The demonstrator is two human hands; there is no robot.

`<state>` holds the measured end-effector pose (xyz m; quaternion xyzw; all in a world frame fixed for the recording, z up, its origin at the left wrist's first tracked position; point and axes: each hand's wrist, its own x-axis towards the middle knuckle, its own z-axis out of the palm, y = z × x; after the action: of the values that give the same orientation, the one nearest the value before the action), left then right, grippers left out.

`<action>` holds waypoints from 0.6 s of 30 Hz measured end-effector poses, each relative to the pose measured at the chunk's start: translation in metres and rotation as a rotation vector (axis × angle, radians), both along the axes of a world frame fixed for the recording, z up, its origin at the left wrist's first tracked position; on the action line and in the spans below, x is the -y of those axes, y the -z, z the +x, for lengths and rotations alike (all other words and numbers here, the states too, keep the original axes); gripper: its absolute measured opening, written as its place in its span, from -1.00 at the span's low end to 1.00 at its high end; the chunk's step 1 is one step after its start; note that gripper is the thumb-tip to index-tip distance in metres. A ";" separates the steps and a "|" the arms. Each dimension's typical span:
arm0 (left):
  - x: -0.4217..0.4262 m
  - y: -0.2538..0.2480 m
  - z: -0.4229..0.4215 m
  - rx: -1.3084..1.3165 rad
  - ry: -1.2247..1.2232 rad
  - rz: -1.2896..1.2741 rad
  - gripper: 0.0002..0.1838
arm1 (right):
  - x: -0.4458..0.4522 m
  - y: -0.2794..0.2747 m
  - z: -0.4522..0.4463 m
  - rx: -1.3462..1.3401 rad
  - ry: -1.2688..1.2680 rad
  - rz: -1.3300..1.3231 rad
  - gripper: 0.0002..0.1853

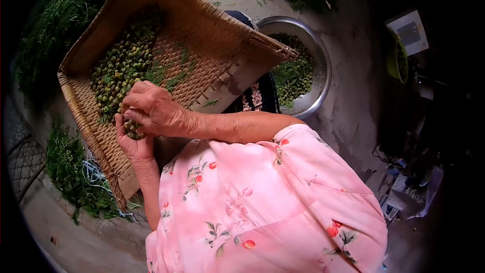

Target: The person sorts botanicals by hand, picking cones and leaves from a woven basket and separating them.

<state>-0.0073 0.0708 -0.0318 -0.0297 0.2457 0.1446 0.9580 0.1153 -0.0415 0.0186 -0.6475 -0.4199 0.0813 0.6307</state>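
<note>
Cones (118, 65) lie heaped along the left of our basket (202, 25), with sprigs (176, 81) just to their right. Our left hand (135, 144) cups a few, fingers curled; our right hand (156, 108) bends over it, and we cannot tell whether its fingers pinch anything. We seem to be picking over this handful; the next move calls for a steady left palm.

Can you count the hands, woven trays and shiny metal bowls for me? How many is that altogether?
Hands: 2 (left hand, right hand)
Woven trays: 1 (woven tray)
Shiny metal bowls: 1 (metal bowl)
Total: 4
</note>
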 end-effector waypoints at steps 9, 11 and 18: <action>0.055 -0.063 0.071 -0.385 -0.282 0.536 -0.76 | 0.015 -0.015 0.002 -1.116 -0.051 0.229 -0.70; 0.072 -0.069 0.081 -0.450 -0.247 0.861 -0.76 | 0.013 -0.013 0.006 -1.195 -0.031 0.342 -0.66; 0.108 -0.077 0.093 -0.453 -0.222 1.386 -0.76 | 0.032 -0.007 0.016 -1.446 -0.079 0.467 -0.60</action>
<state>0.0856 -0.0368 0.0451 0.5882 0.2856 0.3655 0.6624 0.1315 -0.0730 0.0258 -0.2672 0.0686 0.4168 0.8662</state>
